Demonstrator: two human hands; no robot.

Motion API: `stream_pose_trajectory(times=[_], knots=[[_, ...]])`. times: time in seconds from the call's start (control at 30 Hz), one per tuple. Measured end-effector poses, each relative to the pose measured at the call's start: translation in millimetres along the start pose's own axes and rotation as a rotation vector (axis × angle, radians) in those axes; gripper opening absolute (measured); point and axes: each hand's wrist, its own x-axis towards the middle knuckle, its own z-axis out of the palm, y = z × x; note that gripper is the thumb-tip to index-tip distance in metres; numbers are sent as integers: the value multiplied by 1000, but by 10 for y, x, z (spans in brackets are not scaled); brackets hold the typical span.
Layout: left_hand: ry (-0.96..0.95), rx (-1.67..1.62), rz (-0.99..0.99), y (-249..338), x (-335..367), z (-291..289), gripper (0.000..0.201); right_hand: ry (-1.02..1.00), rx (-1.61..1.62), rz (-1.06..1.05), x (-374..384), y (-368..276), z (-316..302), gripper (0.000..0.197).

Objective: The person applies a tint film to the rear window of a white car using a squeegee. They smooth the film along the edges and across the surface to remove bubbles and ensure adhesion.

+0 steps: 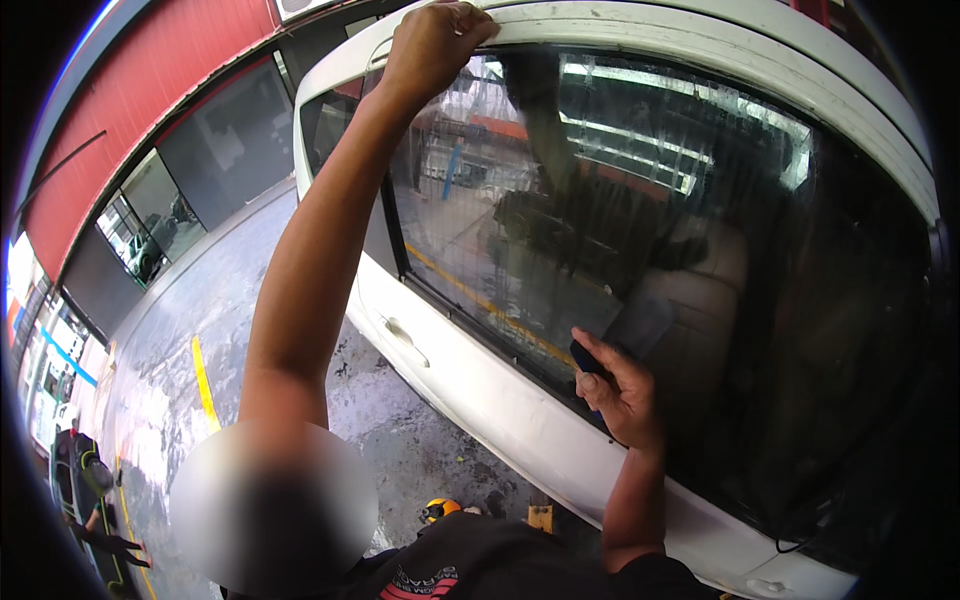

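"Where is the tool?"
"The dark tool (584, 358) is in front of the big window (560, 225), near its bottom edge. The right hand (622, 395) holds it. A flat grey patch (648, 318) is by it on the window, maybe its blade, maybe a shine. I can't tell"
"And the left hand (437, 45)?"
"Up at the window's top edge, fingers bent. I can't tell if it pinches anything"
"What could go wrong?"
"The window looks streaky, maybe wet, so I think the tool could slide off. If it has a hard edge and gets pushed crooked, it could scratch the window"
"How many of each?"
"Two hands, one tool, one big window, one white car (480, 375) around it, two door handles (408, 345) lower than it, one yellow-and-black thing (440, 508) on the floor below it"
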Motion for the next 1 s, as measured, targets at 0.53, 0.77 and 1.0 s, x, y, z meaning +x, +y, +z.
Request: stream_pose_trajectory(times=[0.53, 0.77, 1.0], knots=[[176, 123, 111, -70, -130, 65, 18, -32, -157, -69, 22, -54, 11, 44], [302, 418, 213, -64, -139, 242, 16, -48, -242, -152, 27, -77, 41, 44], [246, 150, 67, -280, -115, 121, 19, -37, -150, -97, 13, -45, 10, 43]])
